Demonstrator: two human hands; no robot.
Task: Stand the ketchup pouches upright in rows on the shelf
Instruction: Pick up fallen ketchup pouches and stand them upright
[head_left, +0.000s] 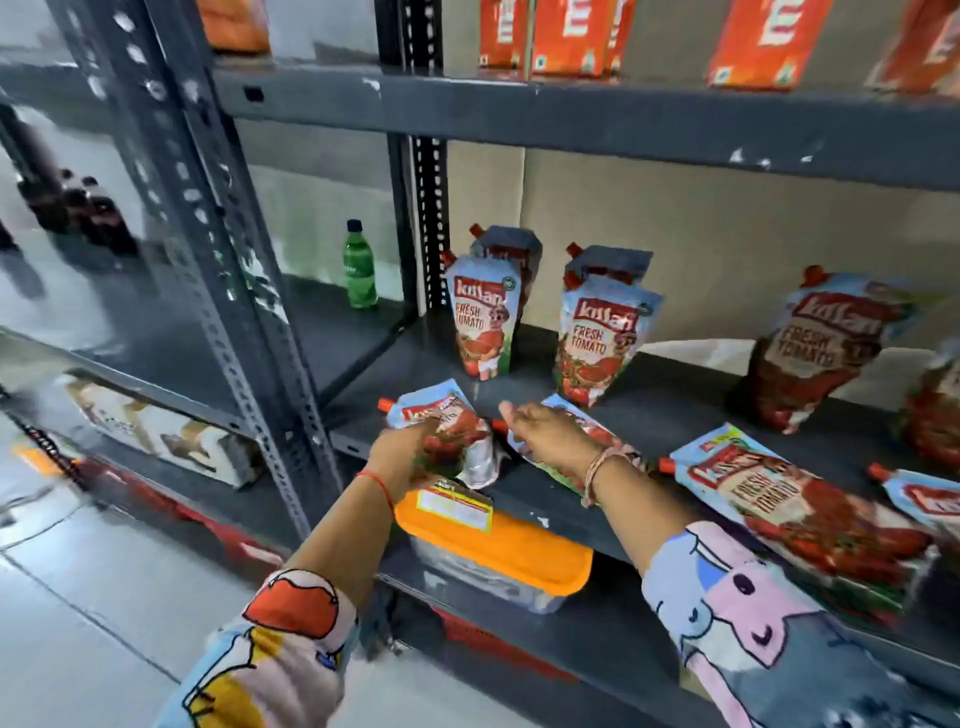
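Note:
On the dark grey shelf, ketchup pouches stand upright at the back: a left pair, a middle pair and a blurred one on the right. My left hand is shut on a pouch lying at the shelf's front left corner, red cap pointing left. My right hand rests with fingers spread over a second lying pouch, partly hiding it. Two more pouches lie flat further right, one large and one at the frame edge.
A green bottle stands on the neighbouring shelf to the left. An orange-lidded container sits on the shelf below. Red cartons fill the shelf above. Perforated steel uprights frame the left side.

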